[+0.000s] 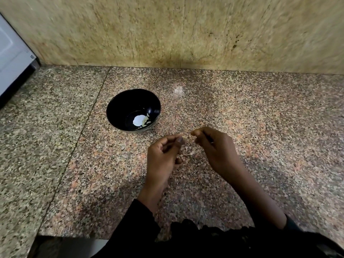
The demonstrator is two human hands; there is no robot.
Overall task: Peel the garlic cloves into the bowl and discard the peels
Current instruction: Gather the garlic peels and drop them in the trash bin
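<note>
Bowl: small round black glossy bowl (pixel 133 110) on the speckled pink-grey granite countertop (pixel 242 112), just left of and beyond both hands.
In the bowl: a few pale peeled garlic cloves (pixel 145 122) near the bottom right, next to a bright white spot that's probably just light glare, hard to say.
Left hand (pixel 163 155): fingers curled in, thumb and forefinger pinching something tiny and pale at the tips, looks like a garlic clove or its skin (pixel 184 136), too small and blurry to call.
Right hand (pixel 214 146): also curled, fingertips bunched up close to the left hand's tips; pretty sure pinching a bit of peel, but can't actually make out what's held.
Peels: a few thin papery brownish garlic peels (pixel 188 153) lying on the counter right under and between the hands.
Done so far: only a handful of cloves in the bowl, so early-to-middle going by that.
Still left: finish stripping this clove, drop it in the bowl, then clear those loose peels off the counter. No unpeeled cloves or bin anywhere in view, so no telling how many remain.
Background: tan marbled stone wall (pixel 186 30) behind, corner of a white appliance (pixel 11 53) far left.
</note>
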